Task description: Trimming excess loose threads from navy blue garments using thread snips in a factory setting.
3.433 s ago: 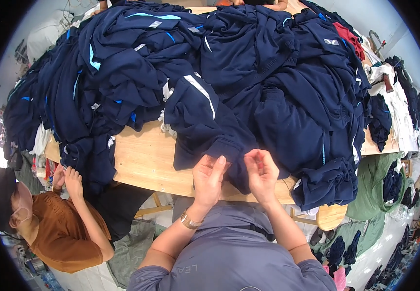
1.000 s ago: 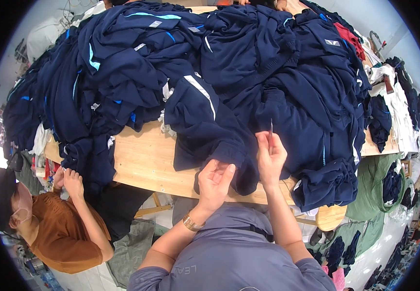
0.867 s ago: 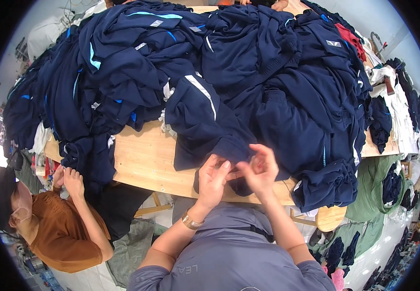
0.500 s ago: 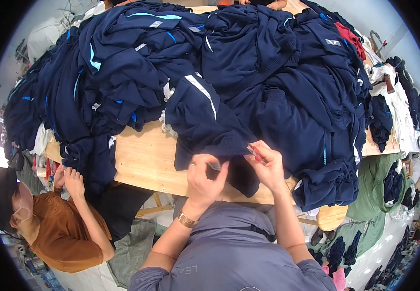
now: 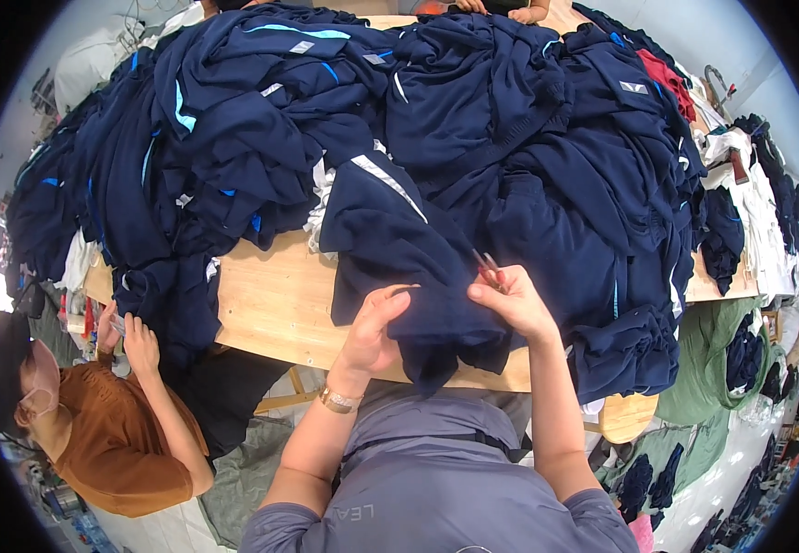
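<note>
A navy garment [image 5: 372, 226] with a white stripe lies partly on the pile and hangs toward me over the table's near edge. My left hand [image 5: 372, 332] is closed on its left edge, thumb on top and the other fingers partly hidden by the cloth. On the other side, my right hand [image 5: 524, 304] is closed round small snips [image 5: 489, 269] with red on the handles, their metal tips pointing up and away. Its thumb rests against the garment, and I cannot tell whether it also pinches the cloth. Fabric spreads between both hands.
Navy garments [image 5: 261, 138] heap across the wooden table [image 5: 270, 300]. A co-worker in a brown top [image 5: 128, 442] handles navy cloth at the left. Another person's hands [image 5: 528, 13] show at the far edge. Green cloth [image 5: 704, 369] hangs at the right beside a wooden stool [image 5: 628, 419].
My hands have moved apart, the left slightly down and left, the right slightly rightward. The garment's near part now lies spread between them. The snips remain in my right hand.
</note>
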The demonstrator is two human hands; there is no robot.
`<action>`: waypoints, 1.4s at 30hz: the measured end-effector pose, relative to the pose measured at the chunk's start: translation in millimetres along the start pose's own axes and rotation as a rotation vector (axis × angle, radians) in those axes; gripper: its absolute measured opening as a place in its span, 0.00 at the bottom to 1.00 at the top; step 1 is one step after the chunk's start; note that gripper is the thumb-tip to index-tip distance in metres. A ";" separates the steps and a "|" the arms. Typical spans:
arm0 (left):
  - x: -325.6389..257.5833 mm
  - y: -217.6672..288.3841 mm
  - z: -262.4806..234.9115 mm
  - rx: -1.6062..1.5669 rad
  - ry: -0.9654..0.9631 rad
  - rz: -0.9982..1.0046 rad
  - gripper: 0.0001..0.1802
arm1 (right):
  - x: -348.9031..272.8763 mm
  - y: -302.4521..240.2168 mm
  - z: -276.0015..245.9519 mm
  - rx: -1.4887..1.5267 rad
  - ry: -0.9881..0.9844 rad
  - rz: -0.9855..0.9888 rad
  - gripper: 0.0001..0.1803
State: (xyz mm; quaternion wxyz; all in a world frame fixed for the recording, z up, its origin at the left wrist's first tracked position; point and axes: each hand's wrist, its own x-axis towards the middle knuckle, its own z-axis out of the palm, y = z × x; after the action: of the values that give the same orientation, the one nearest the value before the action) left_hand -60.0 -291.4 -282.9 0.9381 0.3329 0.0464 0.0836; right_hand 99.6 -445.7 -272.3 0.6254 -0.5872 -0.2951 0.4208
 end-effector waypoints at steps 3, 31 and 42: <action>2.3 -0.4 0.1 0.115 0.050 0.111 0.15 | 9.2 9.1 13.5 -0.270 0.349 -0.151 0.10; 8.5 5.3 9.7 1.146 0.413 0.550 0.20 | 12.1 15.4 40.5 0.172 0.235 0.101 0.11; 3.2 -20.7 39.3 -0.192 0.509 -0.094 0.08 | 7.1 0.1 38.9 0.271 0.190 0.047 0.15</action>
State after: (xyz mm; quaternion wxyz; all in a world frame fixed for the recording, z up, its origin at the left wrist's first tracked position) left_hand -48.7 -330.9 -265.7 0.9264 0.2081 0.2880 0.1251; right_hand 69.4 -420.6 -268.0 0.7140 -0.5412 -0.1613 0.4138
